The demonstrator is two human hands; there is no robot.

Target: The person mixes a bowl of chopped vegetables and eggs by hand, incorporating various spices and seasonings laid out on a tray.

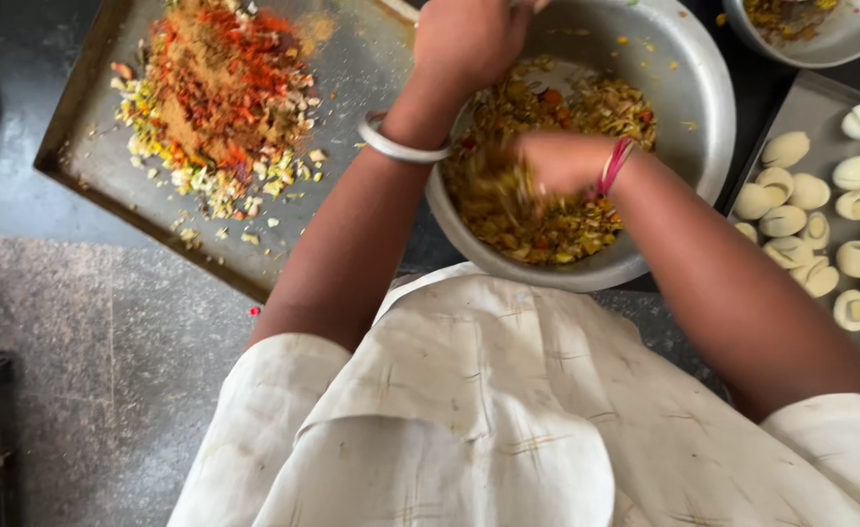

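Right hand (561, 161) is sunk in the chopped yellow mix (547, 161) inside the steel bowl (688, 98), fingers closed on a clump; left hand (469, 39) clamps the bowl's far rim.

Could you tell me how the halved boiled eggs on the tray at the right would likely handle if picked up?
The egg halves look smooth and glossy, so probably slippery. The thin hollowed whites seem soft and likely to tear if squeezed. Lying rounded on the flat metal tray, they may rock or slide when nudged.

Head camera – straight down, close (over bowl (683, 107))
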